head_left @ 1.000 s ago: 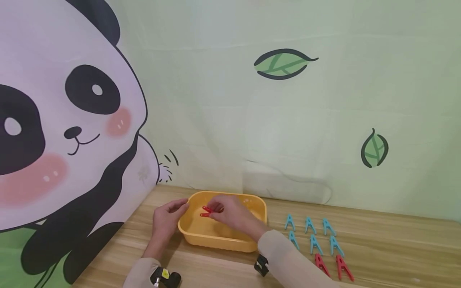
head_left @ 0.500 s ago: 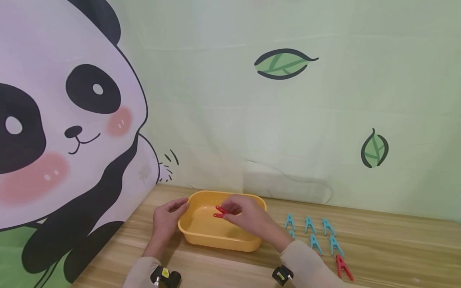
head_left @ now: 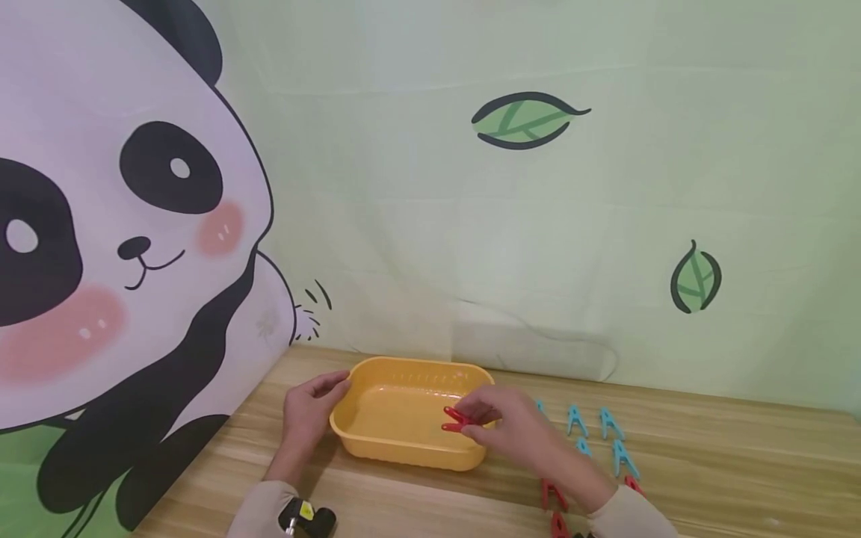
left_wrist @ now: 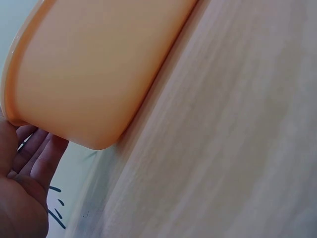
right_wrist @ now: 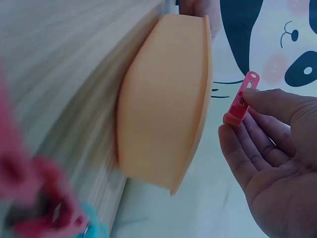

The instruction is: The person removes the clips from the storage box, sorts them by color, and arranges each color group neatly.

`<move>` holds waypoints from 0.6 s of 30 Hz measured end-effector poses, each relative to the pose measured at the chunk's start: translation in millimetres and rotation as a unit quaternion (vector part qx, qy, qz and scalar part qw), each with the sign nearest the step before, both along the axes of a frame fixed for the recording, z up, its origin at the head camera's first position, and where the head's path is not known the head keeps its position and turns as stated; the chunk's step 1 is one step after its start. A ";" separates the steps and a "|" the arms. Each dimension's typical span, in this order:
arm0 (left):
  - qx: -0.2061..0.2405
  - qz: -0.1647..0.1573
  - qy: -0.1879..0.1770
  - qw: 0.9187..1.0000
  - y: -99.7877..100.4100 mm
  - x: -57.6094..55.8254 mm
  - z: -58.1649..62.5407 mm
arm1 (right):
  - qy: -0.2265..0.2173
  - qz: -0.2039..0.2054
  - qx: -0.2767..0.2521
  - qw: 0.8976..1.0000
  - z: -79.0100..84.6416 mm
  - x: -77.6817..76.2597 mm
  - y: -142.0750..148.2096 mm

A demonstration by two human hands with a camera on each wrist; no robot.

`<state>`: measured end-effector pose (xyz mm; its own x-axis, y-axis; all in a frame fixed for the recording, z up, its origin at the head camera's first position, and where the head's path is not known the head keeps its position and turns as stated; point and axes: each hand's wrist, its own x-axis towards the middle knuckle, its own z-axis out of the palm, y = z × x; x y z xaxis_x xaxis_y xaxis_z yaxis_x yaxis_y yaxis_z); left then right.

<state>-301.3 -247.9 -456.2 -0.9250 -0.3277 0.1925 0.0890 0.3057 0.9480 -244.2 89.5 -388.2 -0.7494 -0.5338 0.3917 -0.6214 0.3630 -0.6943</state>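
A yellow plastic basin (head_left: 403,453) stands on the table, its inside bare where visible. My left hand (head_left: 311,409) rests at its left end. In the left wrist view, the fingers (left_wrist: 48,161) lie fairly straight along the outer wall below the rim. Between right thumb and fingertips I pinch a red clothespin (head_left: 457,421), its handle ends pointing left. My right hand (head_left: 507,418) is above the basin's right end. Blue clothespins (head_left: 608,424) stand in rows right of the basin, partly behind my right arm. Nearer lie red clothespins (head_left: 553,495), some partly hidden by the arm.
The wooden table (head_left: 733,463) runs on to the right of the clothespins. Behind it hangs a pale green cloth backdrop (head_left: 403,187) with leaves and a large panda (head_left: 155,224). Blurred red clothespins (right_wrist: 49,198) loom close in the right wrist view.
My right hand has moved right and nearer with the pinched red clothespin, from mid-basin to its right end. The withdrawing arm has uncovered two red clothespins. My left hand has stayed put.
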 end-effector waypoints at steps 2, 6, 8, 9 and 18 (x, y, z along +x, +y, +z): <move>0.001 -0.002 -0.001 1.000 -0.2 -0.5 -0.2 | -0.004 0.001 0.003 1.000 -2.0 5.4 9.2; -0.001 -0.003 -0.001 1.000 0.2 -0.9 0.0 | -0.001 -0.006 0.013 1.000 -7.6 15.3 30.3; -0.004 -0.003 0.001 1.000 -0.1 -0.8 0.2 | -0.009 -0.012 0.023 1.000 -8.2 20.7 41.5; -0.006 -0.003 0.001 1.000 -0.2 -1.0 0.3 | -0.014 -0.019 0.030 0.999 -8.5 23.2 47.1; -0.007 -0.001 -0.005 1.000 -0.6 -0.8 0.5 | -0.039 0.000 0.058 0.998 -18.5 37.5 96.9</move>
<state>-302.1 -248.5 -455.6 -0.9279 -0.3223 0.1876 0.0801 0.3191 0.9443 -206.8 186.4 -406.7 -0.7752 -0.5726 0.2669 -0.5667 0.4435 -0.6944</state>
